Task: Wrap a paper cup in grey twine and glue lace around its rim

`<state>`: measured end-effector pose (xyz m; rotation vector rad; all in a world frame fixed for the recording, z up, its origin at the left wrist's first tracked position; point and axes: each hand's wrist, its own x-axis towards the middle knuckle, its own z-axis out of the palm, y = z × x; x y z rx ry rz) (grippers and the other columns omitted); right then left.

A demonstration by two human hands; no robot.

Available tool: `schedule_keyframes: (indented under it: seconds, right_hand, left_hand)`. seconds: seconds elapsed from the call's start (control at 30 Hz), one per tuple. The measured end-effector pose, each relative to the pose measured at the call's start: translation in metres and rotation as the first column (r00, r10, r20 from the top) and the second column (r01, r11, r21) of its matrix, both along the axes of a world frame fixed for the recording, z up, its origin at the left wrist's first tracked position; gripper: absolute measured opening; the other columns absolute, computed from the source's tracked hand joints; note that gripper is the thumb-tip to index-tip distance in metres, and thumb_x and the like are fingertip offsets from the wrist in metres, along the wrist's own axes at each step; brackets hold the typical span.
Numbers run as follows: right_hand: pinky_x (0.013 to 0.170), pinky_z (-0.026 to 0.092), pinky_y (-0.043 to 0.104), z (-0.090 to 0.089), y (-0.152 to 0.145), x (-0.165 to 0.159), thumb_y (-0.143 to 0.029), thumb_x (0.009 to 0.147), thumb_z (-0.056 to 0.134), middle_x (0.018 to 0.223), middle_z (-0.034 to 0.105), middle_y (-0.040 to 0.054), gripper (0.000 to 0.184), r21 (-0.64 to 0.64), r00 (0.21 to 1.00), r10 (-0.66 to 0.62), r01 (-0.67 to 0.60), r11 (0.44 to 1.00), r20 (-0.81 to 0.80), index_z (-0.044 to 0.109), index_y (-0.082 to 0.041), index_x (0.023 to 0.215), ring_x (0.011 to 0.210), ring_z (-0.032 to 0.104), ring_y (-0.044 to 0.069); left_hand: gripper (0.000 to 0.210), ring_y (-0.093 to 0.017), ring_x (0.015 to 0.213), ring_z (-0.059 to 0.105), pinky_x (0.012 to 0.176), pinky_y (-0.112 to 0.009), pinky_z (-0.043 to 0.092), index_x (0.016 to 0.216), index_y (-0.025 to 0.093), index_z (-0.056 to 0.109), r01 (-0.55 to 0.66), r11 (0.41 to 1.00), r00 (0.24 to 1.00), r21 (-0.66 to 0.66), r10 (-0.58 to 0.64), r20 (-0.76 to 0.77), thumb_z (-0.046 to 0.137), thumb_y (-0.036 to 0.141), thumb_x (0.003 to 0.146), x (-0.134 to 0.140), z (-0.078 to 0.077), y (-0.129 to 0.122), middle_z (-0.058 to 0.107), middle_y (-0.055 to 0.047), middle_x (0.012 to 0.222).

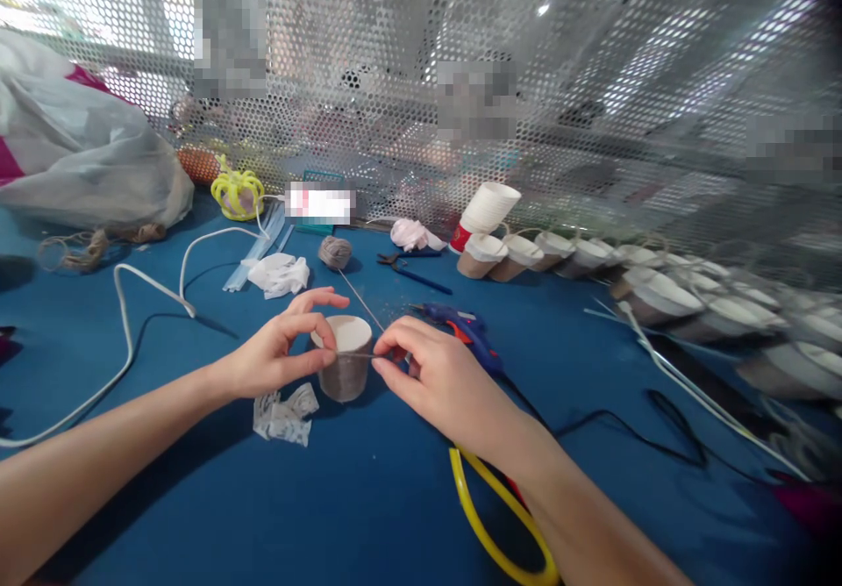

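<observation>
Forearms (579,489), hands (434,375) pinching string (360,300), pale-rimmed cup (343,382) between — open tabletop (355,516) nearer

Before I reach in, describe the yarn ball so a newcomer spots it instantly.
On the blue table, look past the cup beside the right hand. The yarn ball sits between a crumpled white wad on its left and pliers on its right. Unlike them, it's round and grey, trailing a strand toward that hand.

right grip (439,368) pinches yarn (361,300) beside cup (345,381).
</observation>
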<state>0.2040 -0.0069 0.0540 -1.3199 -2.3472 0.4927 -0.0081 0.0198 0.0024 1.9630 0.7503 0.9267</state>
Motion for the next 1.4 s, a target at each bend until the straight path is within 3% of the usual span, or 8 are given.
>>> schedule_keyframes:
  seconds: [0.2, 0.33, 0.47, 0.77, 1.17, 1.3, 1.4]
  right_hand:
    - [0.067, 0.045, 0.025, 0.0, -0.001, 0.0, -0.014, 0.08, 0.055, 0.084, 0.062, 0.0021, 0.007, -0.125, 0.999, 0.04, -0.039, 0.991, 0.006, 0.061, -0.018, 0.081, 0.073, 0.057, 0.013]
    - [0.068, 0.046, 0.026, -0.003, -0.001, -0.002, -0.017, 0.081, 0.055, 0.089, 0.063, 0.0031, 0.011, -0.189, 1.0, 0.03, -0.031, 0.981, -0.009, 0.062, -0.018, 0.089, 0.073, 0.058, 0.013]
    - [0.068, 0.047, 0.026, -0.004, -0.001, -0.001, -0.018, 0.081, 0.055, 0.093, 0.064, 0.0044, 0.013, -0.188, 0.999, 0.029, -0.034, 0.982, -0.029, 0.063, -0.018, 0.091, 0.073, 0.059, 0.013]
    - [0.066, 0.049, 0.027, -0.006, -0.001, 0.0, -0.016, 0.081, 0.056, 0.092, 0.065, 0.0043, 0.012, -0.123, 0.996, 0.021, -0.031, 0.992, -0.083, 0.063, -0.018, 0.09, 0.071, 0.06, 0.013]
    - [0.068, 0.048, 0.024, -0.003, -0.005, 0.003, -0.013, 0.082, 0.054, 0.09, 0.063, 0.0022, 0.012, -0.041, 0.972, 0.117, -0.128, 0.991, -0.206, 0.06, -0.018, 0.09, 0.073, 0.057, 0.011]
    - [0.067, 0.049, 0.025, -0.006, -0.003, 0.002, -0.012, 0.081, 0.054, 0.084, 0.062, 0.0024, 0.01, -0.002, 0.98, 0.075, -0.077, 0.997, -0.185, 0.059, -0.018, 0.086, 0.073, 0.058, 0.012]
    - [0.065, 0.049, 0.025, -0.01, -0.001, 0.002, -0.015, 0.081, 0.055, 0.083, 0.06, 0.0027, 0.006, 0.031, 0.986, 0.043, -0.039, 0.999, -0.161, 0.059, -0.018, 0.084, 0.07, 0.057, 0.012]
  left_hand:
    - [0.01, -0.027, 0.131, 0.029, 0.104, -0.043, 0.028, 0.073, 0.017, 0.056, -0.013, 0.988, 0.993, -0.154, 0.031, 0.113, 0.059, 0.024, 0.08, 0.0, -0.002, 0.004, 0.044, -0.008, 0.13]
    - [0.015, -0.03, 0.126, 0.037, 0.087, -0.036, 0.041, 0.072, 0.016, 0.057, 0.017, 0.932, 0.971, -0.361, 0.071, 0.227, 0.062, 0.029, 0.077, -0.001, -0.007, 0.007, 0.04, -0.007, 0.135]
    - [0.017, -0.03, 0.124, 0.04, 0.087, -0.035, 0.041, 0.071, 0.016, 0.058, 0.029, 0.89, 0.968, -0.455, 0.088, 0.234, 0.065, 0.031, 0.075, -0.003, -0.01, 0.011, 0.036, -0.006, 0.14]
    - [0.018, -0.031, 0.126, 0.041, 0.093, -0.042, 0.04, 0.069, 0.016, 0.058, 0.06, 0.874, 0.971, -0.482, 0.062, 0.232, 0.067, 0.032, 0.072, -0.006, -0.012, 0.014, 0.041, -0.007, 0.14]
    - [0.021, -0.032, 0.125, 0.043, 0.102, -0.049, 0.033, 0.062, 0.017, 0.062, 0.229, 0.78, 0.923, -0.583, 0.017, 0.385, 0.075, 0.032, 0.062, -0.007, -0.011, 0.017, 0.049, -0.007, 0.135]
    - [0.019, -0.031, 0.122, 0.046, 0.098, -0.046, 0.038, 0.065, 0.016, 0.061, 0.209, 0.799, 0.938, -0.565, 0.0, 0.346, 0.073, 0.031, 0.066, -0.006, -0.008, 0.014, 0.045, -0.006, 0.137]
    - [0.014, -0.03, 0.122, 0.045, 0.091, -0.043, 0.043, 0.071, 0.017, 0.061, 0.157, 0.851, 0.967, -0.5, -0.031, 0.251, 0.068, 0.029, 0.071, -0.004, -0.002, 0.009, 0.041, -0.006, 0.14]
